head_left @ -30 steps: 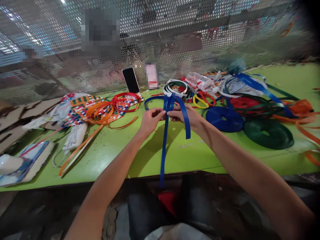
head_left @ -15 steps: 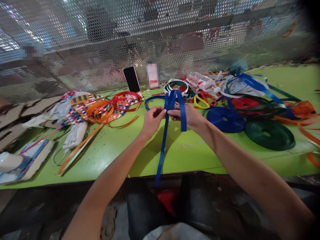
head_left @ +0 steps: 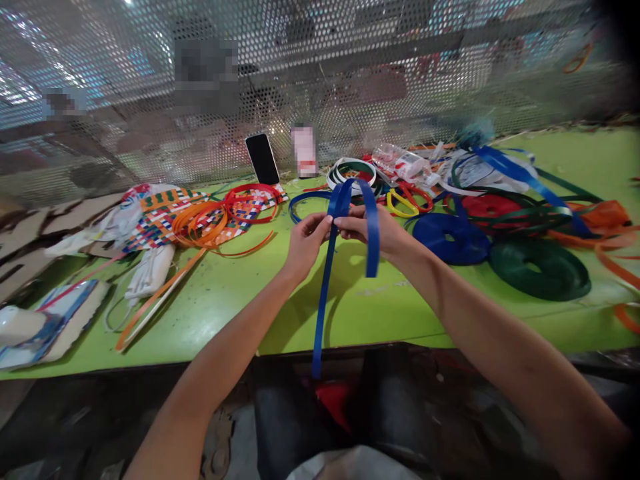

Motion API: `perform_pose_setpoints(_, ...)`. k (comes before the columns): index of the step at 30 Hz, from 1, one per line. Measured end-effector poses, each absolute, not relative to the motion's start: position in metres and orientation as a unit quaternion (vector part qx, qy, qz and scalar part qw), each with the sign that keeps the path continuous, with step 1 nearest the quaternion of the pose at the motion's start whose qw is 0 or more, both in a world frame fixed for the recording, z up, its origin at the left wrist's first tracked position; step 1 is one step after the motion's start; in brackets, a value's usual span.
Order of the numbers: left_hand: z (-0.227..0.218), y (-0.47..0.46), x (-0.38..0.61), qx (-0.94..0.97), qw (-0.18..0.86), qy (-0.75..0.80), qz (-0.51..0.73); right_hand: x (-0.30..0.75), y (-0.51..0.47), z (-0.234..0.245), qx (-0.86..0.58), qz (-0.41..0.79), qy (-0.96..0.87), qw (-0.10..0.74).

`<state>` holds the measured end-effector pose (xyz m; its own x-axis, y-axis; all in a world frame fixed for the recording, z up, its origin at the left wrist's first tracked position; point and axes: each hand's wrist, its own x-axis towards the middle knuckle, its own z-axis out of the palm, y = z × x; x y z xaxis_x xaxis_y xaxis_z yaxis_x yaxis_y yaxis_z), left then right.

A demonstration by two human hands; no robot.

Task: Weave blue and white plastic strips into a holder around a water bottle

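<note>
Blue plastic strips [head_left: 325, 287] are pinched between my two hands above the middle of the table. My left hand [head_left: 309, 241] grips them from the left, thumb and fingers closed together. From the other side my right hand [head_left: 367, 227] pinches them too, its fingertips close to the left ones. One strip end hangs straight down past the table edge; another arches up and over my right hand, its end dangling in front of the wrist. Exactly how the strips cross at my fingertips is hard to make out.
On the green table [head_left: 210, 327], a colourful woven piece [head_left: 165, 217] lies left under orange strip coils [head_left: 197, 223]. To the right are a blue roll [head_left: 445, 239], a green roll [head_left: 540, 270] and yellow-handled scissors [head_left: 403, 203]. A phone [head_left: 263, 159] leans on the perforated metal screen [head_left: 210, 133].
The arched strip over my right hand has shifted slightly right and its end hangs lower. Both hands stay in nearly the same place, still pinching the strips.
</note>
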<state>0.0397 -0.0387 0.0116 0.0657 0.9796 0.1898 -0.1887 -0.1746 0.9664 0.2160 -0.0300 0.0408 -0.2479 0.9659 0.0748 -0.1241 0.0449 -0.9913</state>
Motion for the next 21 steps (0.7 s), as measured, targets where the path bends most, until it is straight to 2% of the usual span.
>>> perform_pose_setpoints(12,0.018,-0.046,0.042,0.480,0.533,0.376,0.586,0.217,-0.034,0.044,-0.365,0.541,-0.584,0.482)
perform_pose_setpoints(17,0.018,-0.045,0.036,0.485,0.565,0.374,0.552,0.221,-0.037,0.052,-0.388,0.472,-0.643,0.461)
perform_pose_setpoints(21,0.016,-0.042,0.031,0.522,0.547,0.374,0.537,0.222,-0.036,0.052,-0.400,0.426,-0.681,0.441)
